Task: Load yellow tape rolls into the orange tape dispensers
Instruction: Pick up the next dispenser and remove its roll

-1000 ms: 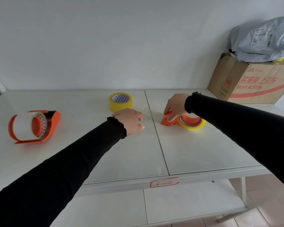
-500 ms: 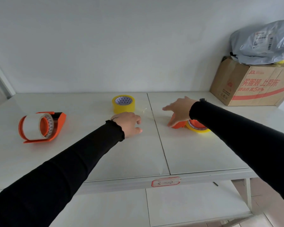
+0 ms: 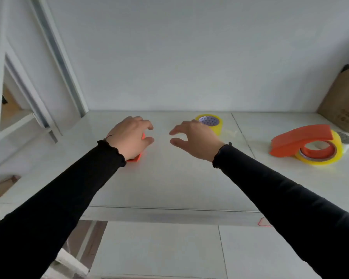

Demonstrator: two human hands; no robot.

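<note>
My left hand curls over an orange tape dispenser on the white table. The hand hides most of it; only orange slivers show by the thumb and under the wrist. My right hand hovers just right of it, fingers spread, holding nothing. Right behind that hand stands a loose yellow tape roll. At the far right a second orange dispenser lies on its side with a yellow roll on its hub.
A cardboard box stands at the back right corner. A small pale roll lies just behind the right dispenser. White shelf uprights rise on the left. The table's front edge runs below my forearms.
My right hand let go of the right dispenser and moved left, past the loose yellow roll. My left hand reached left onto the other dispenser. The view swung left.
</note>
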